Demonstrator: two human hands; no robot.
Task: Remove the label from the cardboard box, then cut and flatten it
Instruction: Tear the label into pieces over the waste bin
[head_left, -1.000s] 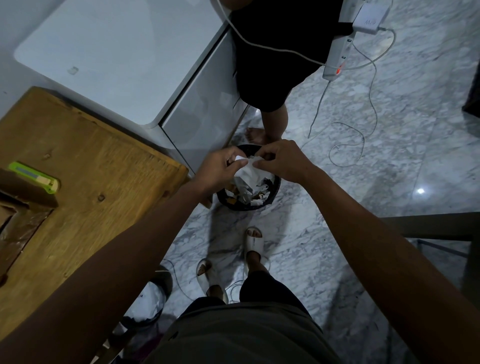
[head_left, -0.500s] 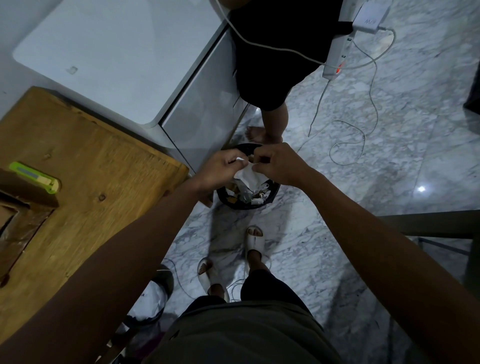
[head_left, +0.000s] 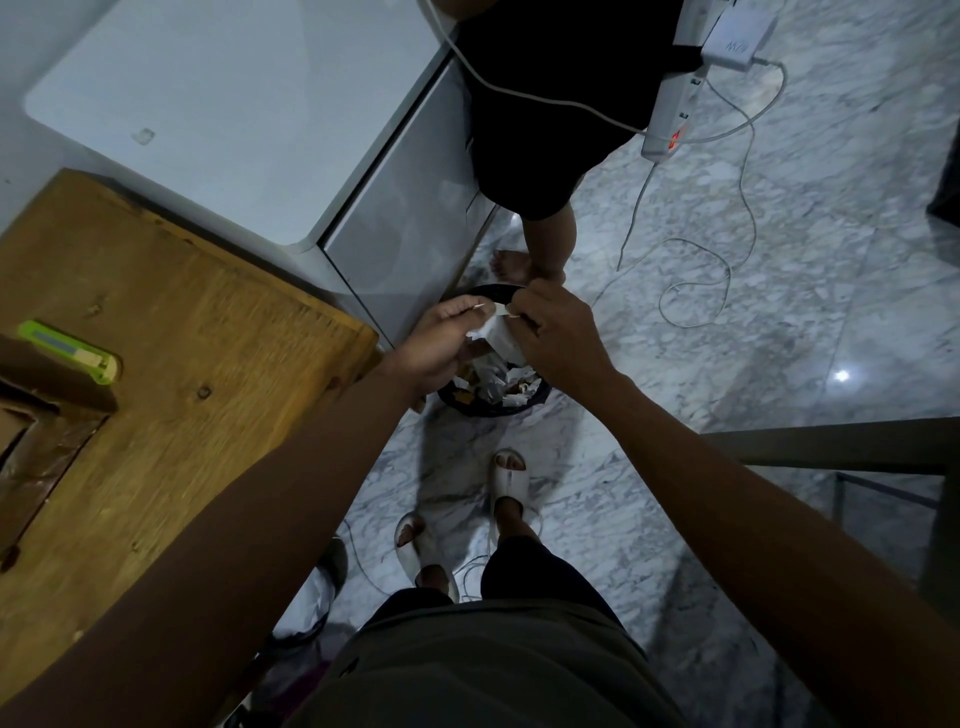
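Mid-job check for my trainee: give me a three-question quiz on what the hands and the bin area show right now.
1. True or false: both hands pinch the crumpled white paper label.
2. What lies directly beneath it? A) round black waste bin B) wooden table
3. Fill in: the green utility knife lies on the ____.

Key: 1 true, left hand and right hand; 2 A; 3 wooden table.

One second ago a wide piece of the white label (head_left: 496, 332) was hanging open between my hands, over the bin (head_left: 493, 397). Now it is more crumpled and smaller, and only a short strip shows between my fingers. My left hand (head_left: 447, 338) and my right hand (head_left: 558, 332) have moved a little further away from me, and both pinch the paper.
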